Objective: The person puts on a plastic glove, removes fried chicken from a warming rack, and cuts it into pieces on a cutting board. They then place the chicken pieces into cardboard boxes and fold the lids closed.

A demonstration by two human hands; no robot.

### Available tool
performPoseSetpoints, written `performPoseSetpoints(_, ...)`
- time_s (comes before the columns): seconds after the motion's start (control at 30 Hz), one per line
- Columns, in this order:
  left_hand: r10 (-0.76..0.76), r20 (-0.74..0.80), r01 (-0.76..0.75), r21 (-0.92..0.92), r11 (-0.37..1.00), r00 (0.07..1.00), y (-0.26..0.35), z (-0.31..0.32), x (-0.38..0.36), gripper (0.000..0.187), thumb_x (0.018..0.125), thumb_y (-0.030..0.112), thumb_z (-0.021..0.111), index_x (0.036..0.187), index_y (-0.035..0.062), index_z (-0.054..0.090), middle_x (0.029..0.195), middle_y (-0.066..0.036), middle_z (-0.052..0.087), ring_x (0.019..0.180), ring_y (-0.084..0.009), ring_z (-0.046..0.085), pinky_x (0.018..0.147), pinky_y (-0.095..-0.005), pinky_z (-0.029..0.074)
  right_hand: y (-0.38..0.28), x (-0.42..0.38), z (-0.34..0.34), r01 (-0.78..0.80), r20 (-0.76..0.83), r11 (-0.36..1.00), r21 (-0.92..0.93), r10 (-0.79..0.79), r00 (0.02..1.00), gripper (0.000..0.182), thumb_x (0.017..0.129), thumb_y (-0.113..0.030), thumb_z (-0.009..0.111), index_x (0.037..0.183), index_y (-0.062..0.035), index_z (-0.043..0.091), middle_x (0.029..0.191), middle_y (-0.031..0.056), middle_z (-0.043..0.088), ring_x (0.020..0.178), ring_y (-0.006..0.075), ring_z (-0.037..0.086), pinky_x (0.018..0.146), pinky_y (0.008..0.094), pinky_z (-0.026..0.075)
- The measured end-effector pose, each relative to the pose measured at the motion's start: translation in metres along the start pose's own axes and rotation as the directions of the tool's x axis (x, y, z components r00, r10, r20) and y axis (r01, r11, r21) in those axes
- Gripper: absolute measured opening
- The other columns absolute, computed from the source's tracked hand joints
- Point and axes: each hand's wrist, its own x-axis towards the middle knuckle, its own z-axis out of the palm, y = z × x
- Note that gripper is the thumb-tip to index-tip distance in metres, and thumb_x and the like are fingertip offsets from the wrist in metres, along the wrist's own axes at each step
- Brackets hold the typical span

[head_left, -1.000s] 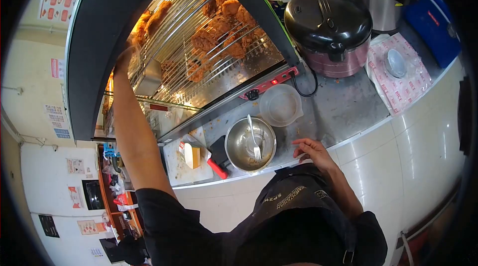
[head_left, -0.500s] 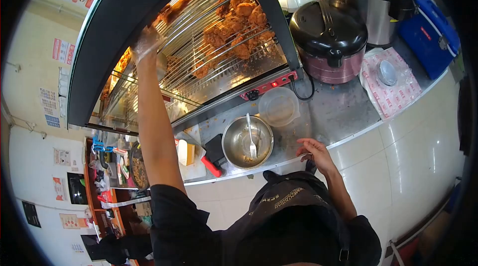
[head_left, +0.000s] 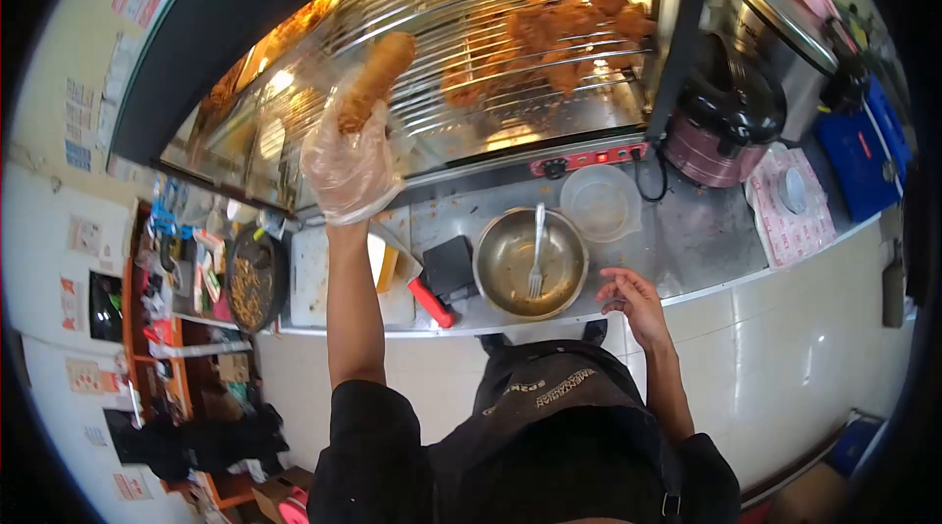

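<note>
Fried piece [head_left: 378, 80] pinched in gloved fingers of left hand [head_left: 350, 166], before wire racks [head_left: 442, 43]. Right hand [head_left: 636, 306], fingers apart, loosely curled, beside steel bowl [head_left: 500, 274] with fork [head_left: 538, 249] on desk [head_left: 687, 244].

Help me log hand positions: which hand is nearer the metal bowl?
Right. The right hand hovers just right of the bowl; the gloved left hand, holding a fried piece, is farther off, forward and left.

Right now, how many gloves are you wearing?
1: a clear glove on the left hand, which grips a fried piece. The right hand is bare.
</note>
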Motion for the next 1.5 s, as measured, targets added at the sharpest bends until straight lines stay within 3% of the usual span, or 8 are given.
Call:
performPoseSetpoints(0.17, -0.487, 0.440, 0.626, -0.706, 0.332, 0.754, -0.097, -0.116, -0.059, 0.044, 0.083, 0.012, 0.067, 0.121, -0.0089, 0.058, 0.108, -0.016, 0.066, 0.084, -0.0273, 0.066, 0.059, -0.0377, 0.054, 0.017, 0.017, 0.076, 0.045, 0.031, 0.992, -0.117, -0.042, 0.999, 0.033, 0.101, -0.026, 0.049, 0.120, -0.0011, 0.059, 0.088, 0.0069, 0.066, 0.083, 0.0146, 0.064, 0.068, 0.0288, 0.051)
performPoseSetpoints(0.67, -0.811, 0.584, 0.941, 0.290, 0.176, -0.028, -0.383, -0.325, -0.277, 0.055, 0.086, 0.048, 0.066, 0.105, -0.0033, 0.067, 0.087, -0.014, 0.068, 0.078, -0.0233, 0.065, 0.072, -0.0332, 0.051, 0.174, 0.179, 0.353, 0.194, 0.043, 0.191, -0.962, -0.596, 0.802, 0.046, 0.081, -0.034, 0.070, 0.113, -0.0012, 0.065, 0.095, 0.0174, 0.071, 0.087, 0.0292, 0.070, 0.081, 0.0367, 0.052)
performPoseSetpoints(0.77, -0.896, 0.445, 0.523, 0.765, 0.375, -0.009, -0.365, -0.322, -0.232, 0.065, 0.082, 0.054, 0.065, 0.116, -0.0008, 0.065, 0.106, -0.022, 0.069, 0.098, -0.0326, 0.066, 0.086, -0.0370, 0.050, 0.170, 0.207, 0.346, 0.012, -0.052, 0.481, -0.877, -0.119, 0.992, 0.038, 0.080, -0.027, 0.064, 0.107, -0.0010, 0.069, 0.093, 0.0186, 0.072, 0.088, 0.0329, 0.069, 0.081, 0.0386, 0.051)
performPoseSetpoints(0.87, -0.851, 0.320, 0.443, 0.745, 0.498, 0.416, -0.366, -0.346, -0.247, 0.068, 0.080, 0.057, 0.063, 0.118, 0.0015, 0.065, 0.121, -0.020, 0.064, 0.106, -0.0365, 0.062, 0.092, -0.0423, 0.047, 0.129, 0.198, 0.330, -0.031, -0.121, 0.336, -0.941, -0.251, 0.960, 0.035, 0.078, -0.020, 0.059, 0.106, -0.0009, 0.069, 0.097, 0.0203, 0.071, 0.090, 0.0345, 0.069, 0.082, 0.0389, 0.051)
performPoseSetpoints(1.1, -0.844, 0.297, 0.580, 0.622, 0.526, 0.447, -0.325, -0.351, -0.284, 0.082, 0.077, 0.052, 0.072, 0.136, -0.0002, 0.050, 0.134, -0.024, 0.053, 0.128, -0.0345, 0.049, 0.106, -0.0393, 0.039, 0.036, 0.125, 0.294, -0.044, -0.021, -0.015, -0.999, -0.696, 0.718, 0.041, 0.080, -0.038, 0.075, 0.100, -0.0025, 0.072, 0.083, 0.0150, 0.071, 0.074, 0.0309, 0.068, 0.072, 0.0408, 0.052)
performPoseSetpoints(1.2, -0.853, 0.278, 0.595, 0.620, 0.511, 0.442, -0.321, -0.349, -0.292, 0.083, 0.076, 0.045, 0.076, 0.139, 0.0005, 0.046, 0.141, -0.022, 0.049, 0.132, -0.0329, 0.045, 0.111, -0.0376, 0.035, 0.058, 0.086, 0.316, -0.023, -0.118, 0.283, -0.959, -0.323, 0.939, 0.032, 0.080, -0.030, 0.076, 0.097, -0.0026, 0.069, 0.088, 0.0159, 0.068, 0.076, 0.0289, 0.065, 0.072, 0.0416, 0.050)
performPoseSetpoints(1.27, -0.870, 0.275, 0.564, 0.673, 0.478, 0.410, -0.314, -0.353, -0.281, 0.085, 0.075, 0.042, 0.078, 0.140, 0.0008, 0.045, 0.140, -0.021, 0.049, 0.132, -0.0328, 0.045, 0.112, -0.0375, 0.035, 0.115, 0.082, 0.307, 0.354, 0.341, 0.045, -0.934, -0.172, 0.924, 0.036, 0.078, -0.022, 0.075, 0.106, -0.0023, 0.063, 0.092, 0.0163, 0.066, 0.083, 0.0317, 0.065, 0.072, 0.0418, 0.051)
performPoseSetpoints(1.5, -0.741, 0.537, 0.286, 0.695, 0.659, 0.403, -0.358, -0.341, -0.253, 0.078, 0.068, 0.031, 0.080, 0.133, -0.0002, 0.051, 0.132, -0.022, 0.055, 0.124, -0.0350, 0.051, 0.105, -0.0384, 0.042, 0.186, 0.125, 0.327, 0.281, 0.321, -0.281, -0.918, -0.107, 0.941, 0.062, 0.076, -0.013, 0.070, 0.130, -0.0032, 0.043, 0.089, 0.0154, 0.066, 0.089, 0.0389, 0.064, 0.071, 0.0451, 0.055)
